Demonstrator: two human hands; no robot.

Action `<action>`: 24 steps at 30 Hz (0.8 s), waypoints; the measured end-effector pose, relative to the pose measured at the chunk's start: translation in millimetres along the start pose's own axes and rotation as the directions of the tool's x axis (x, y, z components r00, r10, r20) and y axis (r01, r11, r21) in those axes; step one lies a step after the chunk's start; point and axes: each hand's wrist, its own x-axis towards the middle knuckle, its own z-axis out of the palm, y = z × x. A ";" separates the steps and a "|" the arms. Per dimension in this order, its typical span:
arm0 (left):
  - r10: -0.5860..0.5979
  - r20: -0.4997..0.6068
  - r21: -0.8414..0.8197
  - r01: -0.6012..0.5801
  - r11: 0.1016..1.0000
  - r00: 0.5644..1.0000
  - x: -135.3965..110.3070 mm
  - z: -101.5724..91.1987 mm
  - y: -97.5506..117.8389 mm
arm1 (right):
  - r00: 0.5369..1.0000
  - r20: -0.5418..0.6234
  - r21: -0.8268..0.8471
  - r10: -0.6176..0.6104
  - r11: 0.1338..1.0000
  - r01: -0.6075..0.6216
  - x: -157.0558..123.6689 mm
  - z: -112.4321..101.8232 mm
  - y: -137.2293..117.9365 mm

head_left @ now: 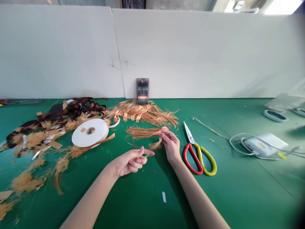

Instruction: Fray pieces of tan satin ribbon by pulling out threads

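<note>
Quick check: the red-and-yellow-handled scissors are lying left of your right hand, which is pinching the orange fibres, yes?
No, the head view shows the red-and-yellow-handled scissors lying to the right of the right hand, not the left. That hand is pinching the orange fibres, as you said.

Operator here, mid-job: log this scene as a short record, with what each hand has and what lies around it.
left hand: fingertips close to a thin tan fibre wisp, hold unclear
right hand: pinching a bundle of tan fibre strips
beside right hand: red-and-yellow-handled scissors, blades closed
farther left: white tape reel, dark brown ribbon tangle
behind: shredded tan fibre pile
far right: white corded device
surface: green work mat
</note>
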 end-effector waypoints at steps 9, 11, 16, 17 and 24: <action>0.489 -0.160 0.085 -0.482 0.872 0.857 3.4 2.5 -0.1 | 1.000 0.002 0.072 -0.011 0.997 0.011 0.8 -0.8 -1.1; 0.591 -0.202 0.146 -0.573 0.806 0.781 4.2 3.4 -0.2 | 1.000 0.019 0.075 -0.012 0.997 0.010 -0.5 0.4 -2.0; 0.708 -0.199 0.049 -0.715 0.698 0.678 4.1 4.6 1.7 | 0.997 0.076 0.068 -0.025 0.997 0.020 -5.1 4.4 -0.3; 0.703 -0.203 0.005 -0.717 0.697 0.682 3.9 4.6 2.4 | 0.995 0.095 0.063 -0.030 0.998 0.024 -5.9 5.1 0.6; 0.577 -0.308 -0.037 -0.615 0.787 0.757 6.7 2.3 3.0 | 0.981 0.190 0.026 -0.033 0.999 0.029 -9.6 6.6 4.6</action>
